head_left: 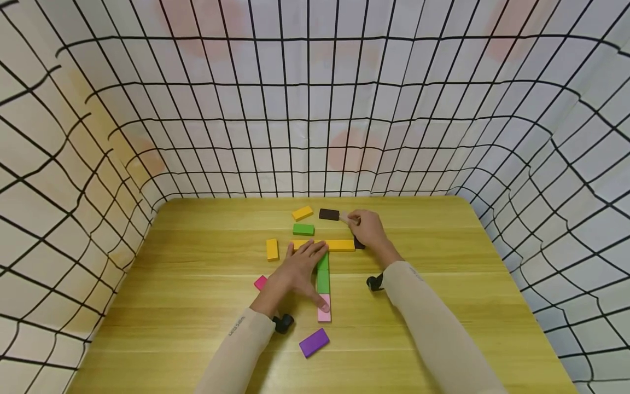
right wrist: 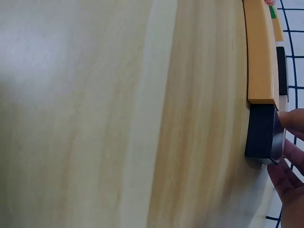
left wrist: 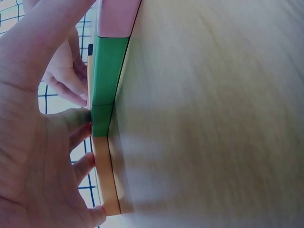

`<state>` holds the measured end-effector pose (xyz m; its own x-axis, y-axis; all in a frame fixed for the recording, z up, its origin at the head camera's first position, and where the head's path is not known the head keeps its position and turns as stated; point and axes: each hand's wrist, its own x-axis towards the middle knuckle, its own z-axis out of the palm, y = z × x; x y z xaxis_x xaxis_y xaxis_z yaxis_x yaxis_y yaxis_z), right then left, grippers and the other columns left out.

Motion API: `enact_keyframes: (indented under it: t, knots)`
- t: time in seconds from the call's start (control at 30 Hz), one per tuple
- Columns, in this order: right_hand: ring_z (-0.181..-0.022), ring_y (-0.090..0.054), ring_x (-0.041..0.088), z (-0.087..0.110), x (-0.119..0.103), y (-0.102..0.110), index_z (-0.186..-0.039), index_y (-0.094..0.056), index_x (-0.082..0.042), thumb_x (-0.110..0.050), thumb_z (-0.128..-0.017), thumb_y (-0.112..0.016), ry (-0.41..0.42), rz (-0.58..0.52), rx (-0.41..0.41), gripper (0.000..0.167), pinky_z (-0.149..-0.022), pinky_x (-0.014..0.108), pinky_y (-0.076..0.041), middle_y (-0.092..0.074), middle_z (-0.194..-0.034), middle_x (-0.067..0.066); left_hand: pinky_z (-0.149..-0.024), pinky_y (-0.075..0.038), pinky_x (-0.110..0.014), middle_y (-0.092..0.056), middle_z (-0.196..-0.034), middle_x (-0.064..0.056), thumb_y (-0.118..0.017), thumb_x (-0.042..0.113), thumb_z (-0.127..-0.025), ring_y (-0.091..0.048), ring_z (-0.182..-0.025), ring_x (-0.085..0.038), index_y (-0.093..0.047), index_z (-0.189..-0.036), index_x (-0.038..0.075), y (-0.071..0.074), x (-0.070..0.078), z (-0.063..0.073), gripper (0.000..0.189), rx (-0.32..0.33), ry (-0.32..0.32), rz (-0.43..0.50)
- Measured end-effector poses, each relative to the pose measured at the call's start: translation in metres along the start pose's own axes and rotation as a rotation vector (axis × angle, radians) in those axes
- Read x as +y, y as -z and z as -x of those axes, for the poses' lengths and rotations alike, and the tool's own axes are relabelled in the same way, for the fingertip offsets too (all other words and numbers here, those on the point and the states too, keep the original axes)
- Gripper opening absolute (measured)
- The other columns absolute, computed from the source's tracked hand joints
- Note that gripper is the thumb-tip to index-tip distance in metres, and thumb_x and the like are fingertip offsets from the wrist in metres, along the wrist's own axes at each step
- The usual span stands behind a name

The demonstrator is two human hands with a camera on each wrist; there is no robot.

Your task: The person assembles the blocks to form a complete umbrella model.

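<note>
Yellow-orange blocks (head_left: 341, 245) form a row, with a dark block (right wrist: 260, 130) at its right end. From that row a line of green blocks (head_left: 322, 282) and a pink block (head_left: 324, 316) runs toward the person. My left hand (head_left: 298, 272) spreads over this T shape, its fingertips touching the orange and green blocks and its thumb on the pink one. Farther right, my right hand (head_left: 368, 228) pinches a pale pink block (head_left: 344, 216) at the end of another dark block (head_left: 328, 214). The right hand partly covers the row's dark end block in the head view.
Loose blocks lie around: orange (head_left: 302, 213), green (head_left: 303, 230), another orange (head_left: 272, 249), a magenta block (head_left: 261, 282) partly behind the left wrist, and a purple block (head_left: 314, 343) nearest the person. Black wire mesh (head_left: 308, 116) encloses the wooden table (head_left: 443, 328) at the back and sides.
</note>
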<state>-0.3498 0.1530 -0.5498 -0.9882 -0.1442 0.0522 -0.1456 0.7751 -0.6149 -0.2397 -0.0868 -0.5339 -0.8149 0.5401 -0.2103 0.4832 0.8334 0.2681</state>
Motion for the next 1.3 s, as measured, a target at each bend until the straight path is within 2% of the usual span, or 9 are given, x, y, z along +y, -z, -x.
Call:
enact_keyframes:
  t: [0.17,0.3,0.4,0.5,0.6,0.83,1.3]
  knots:
    - [-0.097,-0.067,0.031,0.001,0.003,-0.001,-0.13,-0.07,-0.006,-0.02,-0.105,-0.06,0.006,-0.013,-0.007,0.03,-0.08,0.043,-0.058,-0.071,-0.12,0.018,-0.125,-0.003,-0.069,-0.01,-0.175,0.006,-0.08,0.089,-0.047,-0.006,-0.162,-0.026,-0.012,-0.168,0.025,0.0,0.0,0.0,0.152,-0.004,0.0,0.002]
    - [-0.093,-0.062,0.03,0.002,0.008,-0.001,-0.134,-0.069,-0.01,-0.018,-0.109,-0.048,-0.005,-0.042,-0.029,0.033,-0.074,0.038,-0.051,-0.067,-0.133,0.018,-0.125,-0.002,-0.07,-0.01,-0.175,0.005,-0.081,0.089,-0.047,-0.006,-0.162,-0.027,-0.013,-0.168,0.024,0.0,0.0,-0.001,0.153,0.0,-0.003,0.012]
    - [-0.099,-0.061,0.031,0.002,0.01,0.0,-0.137,-0.067,-0.011,-0.017,-0.111,-0.042,-0.007,-0.065,-0.049,0.037,-0.077,0.039,-0.049,-0.062,-0.141,0.018,-0.124,-0.002,-0.07,-0.011,-0.175,0.005,-0.081,0.089,-0.047,-0.006,-0.162,-0.027,-0.013,-0.168,0.023,0.0,-0.001,-0.001,0.153,0.004,-0.003,0.012]
    - [-0.111,-0.062,0.033,0.003,0.011,0.002,-0.138,-0.067,-0.011,-0.017,-0.111,-0.045,-0.003,-0.084,-0.061,0.035,-0.086,0.043,-0.054,-0.063,-0.139,0.018,-0.124,-0.002,-0.07,-0.01,-0.175,0.005,-0.08,0.089,-0.047,-0.006,-0.162,-0.027,-0.013,-0.168,0.024,0.0,-0.001,-0.001,0.153,0.003,-0.002,0.009]
    - [-0.115,-0.064,0.034,0.003,0.012,0.003,-0.137,-0.068,-0.011,-0.016,-0.11,-0.05,0.004,-0.086,-0.059,0.033,-0.092,0.047,-0.056,-0.066,-0.134,0.017,-0.124,-0.001,-0.07,-0.009,-0.175,0.005,-0.08,0.089,-0.048,-0.005,-0.162,-0.027,-0.012,-0.168,0.024,0.0,-0.001,-0.001,0.153,-0.003,-0.002,0.013]
    - [-0.112,-0.065,0.033,0.003,0.013,0.004,-0.134,-0.069,-0.011,-0.017,-0.108,-0.054,0.007,-0.064,-0.053,0.031,-0.093,0.047,-0.057,-0.069,-0.13,0.015,-0.125,0.0,-0.068,-0.007,-0.175,0.007,-0.079,0.09,-0.048,-0.002,-0.163,-0.025,-0.01,-0.168,0.025,-0.002,-0.001,-0.001,0.153,-0.01,0.008,0.013]
    - [-0.118,-0.063,0.034,0.008,0.006,0.012,-0.14,-0.064,-0.01,-0.022,-0.108,-0.056,0.022,-0.094,-0.093,0.035,-0.097,0.05,-0.055,-0.065,-0.135,0.016,-0.125,0.001,-0.069,-0.007,-0.175,0.008,-0.079,0.091,-0.048,-0.002,-0.163,-0.024,-0.01,-0.168,0.025,-0.003,-0.001,-0.002,0.153,-0.017,0.013,0.016]
